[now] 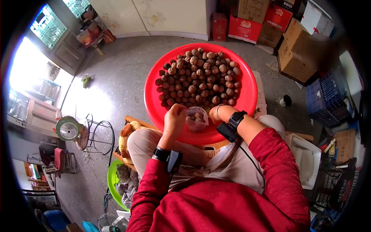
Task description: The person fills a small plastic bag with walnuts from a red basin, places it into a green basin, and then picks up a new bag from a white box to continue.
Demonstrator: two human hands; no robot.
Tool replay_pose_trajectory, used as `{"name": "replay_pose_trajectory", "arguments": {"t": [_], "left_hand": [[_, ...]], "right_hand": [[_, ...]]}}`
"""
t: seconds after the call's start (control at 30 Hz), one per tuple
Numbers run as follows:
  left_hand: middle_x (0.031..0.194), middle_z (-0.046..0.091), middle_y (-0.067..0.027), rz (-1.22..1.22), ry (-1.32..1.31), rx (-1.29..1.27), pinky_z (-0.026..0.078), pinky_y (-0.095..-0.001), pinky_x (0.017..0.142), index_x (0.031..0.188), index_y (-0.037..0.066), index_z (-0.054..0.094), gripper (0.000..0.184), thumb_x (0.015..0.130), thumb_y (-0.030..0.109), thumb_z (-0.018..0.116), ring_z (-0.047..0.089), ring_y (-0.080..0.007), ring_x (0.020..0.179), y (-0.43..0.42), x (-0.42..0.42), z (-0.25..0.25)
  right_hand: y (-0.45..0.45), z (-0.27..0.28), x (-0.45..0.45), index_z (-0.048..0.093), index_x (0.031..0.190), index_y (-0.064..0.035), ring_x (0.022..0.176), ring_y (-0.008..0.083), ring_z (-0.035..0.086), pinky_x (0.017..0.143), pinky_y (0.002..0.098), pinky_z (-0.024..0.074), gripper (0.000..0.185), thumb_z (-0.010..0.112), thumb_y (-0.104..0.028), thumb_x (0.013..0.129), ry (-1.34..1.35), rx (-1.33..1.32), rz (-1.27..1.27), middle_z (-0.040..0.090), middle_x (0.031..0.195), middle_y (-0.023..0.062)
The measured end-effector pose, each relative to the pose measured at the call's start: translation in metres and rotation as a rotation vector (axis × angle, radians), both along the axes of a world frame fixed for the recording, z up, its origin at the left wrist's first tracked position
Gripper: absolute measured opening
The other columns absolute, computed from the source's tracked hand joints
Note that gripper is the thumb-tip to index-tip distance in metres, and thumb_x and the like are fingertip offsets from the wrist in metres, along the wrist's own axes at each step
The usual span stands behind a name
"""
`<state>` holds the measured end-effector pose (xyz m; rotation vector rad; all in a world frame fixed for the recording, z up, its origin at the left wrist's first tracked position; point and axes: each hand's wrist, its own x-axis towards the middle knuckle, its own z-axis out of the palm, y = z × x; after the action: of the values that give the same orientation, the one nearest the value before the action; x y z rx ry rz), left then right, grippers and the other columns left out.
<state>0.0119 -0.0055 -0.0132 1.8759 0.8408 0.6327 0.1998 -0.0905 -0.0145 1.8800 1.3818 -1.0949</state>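
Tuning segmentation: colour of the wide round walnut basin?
The wide round basin is red; head view.

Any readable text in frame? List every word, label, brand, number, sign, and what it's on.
None legible.
Large red carton: pale print, too small to read.
Red carton beside it, upper right: pale print, too small.
Brown carton at top: dark print, too small.
Red basin, clear plastic container: no text visible.

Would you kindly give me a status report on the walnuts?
Left hand holding clear tub, walnuts inside. Right hand beside it, grip hidden. More heaped in red basin. Nothing evidently blocking.
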Motion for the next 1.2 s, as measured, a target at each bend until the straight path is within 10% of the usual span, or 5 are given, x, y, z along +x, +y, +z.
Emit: {"name": "replay_pose_trajectory", "arguments": {"t": [0.37, 0.7, 0.93, 1.2], "left_hand": [[0.075, 0.065, -0.0094, 0.02, 0.001, -0.064, 0.05, -0.0302, 0.064, 0.095, 0.002, 0.065, 0.015, 0.086, 0.012, 0.061, 0.061, -0.0163, 0.069, 0.006, 0.001, -0.013], [0.076, 0.066, -0.0155, 0.04, 0.03, -0.001, 0.051, -0.034, 0.065, 0.095, 0.002, 0.065, 0.015, 0.085, 0.013, 0.062, 0.065, -0.024, 0.069, 0.006, 0.002, -0.01], [0.08, 0.065, -0.0064, 0.012, 0.042, -0.056, 0.049, -0.026, 0.055, 0.098, -0.001, 0.063, 0.014, 0.091, 0.011, 0.061, 0.058, -0.0113, 0.064, 0.009, 0.003, -0.019], [0.071, 0.064, -0.0099, 0.046, -0.014, -0.074, 0.049, -0.0295, 0.057, 0.095, 0.002, 0.065, 0.014, 0.087, 0.012, 0.061, 0.06, -0.0155, 0.062, 0.008, 0.004, -0.018]], "right_hand": [[0.0, -0.008, 0.006, 0.069, 0.104, 0.001, 0.09, 0.0319, 0.067, 0.076, 0.0428, 0.0542, 0.031, 0.06, -0.014, 0.08, -0.017, -0.093, -0.078, 0.07, 0.104, 0.0111], [-0.011, 0.021, 0.029, 0.067, 0.09, -0.0049, 0.079, 0.0285, 0.067, 0.073, 0.0367, 0.0532, 0.02, 0.067, -0.015, 0.073, 0.222, 0.949, -0.232, 0.068, 0.083, 0.0162], [-0.018, 0.063, 0.003, 0.066, 0.096, -0.004, 0.082, 0.0184, 0.065, 0.078, 0.0299, 0.0503, 0.02, 0.071, -0.016, 0.08, 0.795, 1.108, -0.36, 0.067, 0.086, 0.0102], [-0.021, 0.052, 0.01, 0.062, 0.093, -0.0031, 0.08, 0.0208, 0.061, 0.073, 0.032, 0.0495, 0.022, 0.07, -0.014, 0.076, 0.566, 1.075, -0.427, 0.063, 0.087, 0.0108]]}}
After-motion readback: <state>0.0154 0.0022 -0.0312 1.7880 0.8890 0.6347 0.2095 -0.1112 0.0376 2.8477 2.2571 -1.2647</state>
